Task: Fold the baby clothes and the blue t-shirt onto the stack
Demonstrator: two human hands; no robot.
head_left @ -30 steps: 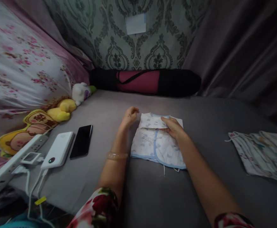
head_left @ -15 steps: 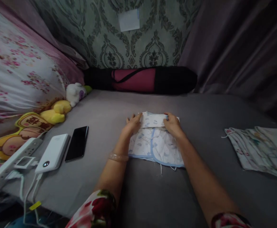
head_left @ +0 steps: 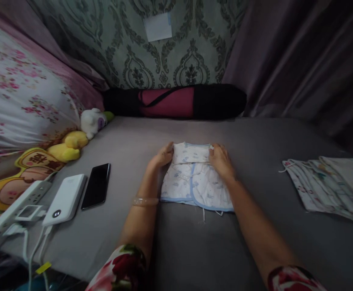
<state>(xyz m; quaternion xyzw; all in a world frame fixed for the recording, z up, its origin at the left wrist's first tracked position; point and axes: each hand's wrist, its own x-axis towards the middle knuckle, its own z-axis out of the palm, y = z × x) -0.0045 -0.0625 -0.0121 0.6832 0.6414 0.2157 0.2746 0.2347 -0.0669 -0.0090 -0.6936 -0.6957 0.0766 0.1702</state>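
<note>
A small white baby shirt [head_left: 181, 184] with pale blue prints and blue trim lies on the grey bed sheet, its upper part folded over into a band. Thin white ties stick out below its lower hem. My left hand [head_left: 164, 155], a translucent bangle on its wrist, rests along the shirt's upper left edge with the fingers stretched out. At the upper right corner, my right hand [head_left: 221, 161] is closed on the folded edge, thumb side on the cloth. The far fingers of that hand are partly hidden.
Folded printed cloths [head_left: 324, 186] lie in a stack at right. To the left are a black phone [head_left: 97, 186], a white power bank [head_left: 65, 200], a power strip [head_left: 15, 214] with cables and plush toys [head_left: 69, 147]. A black and pink long bag [head_left: 167, 103] lies against the wall.
My left hand has slid off the folded band to the shirt's left edge. The band now lies flatter, its blue-trimmed top edge showing. The whole view has shifted slightly.
</note>
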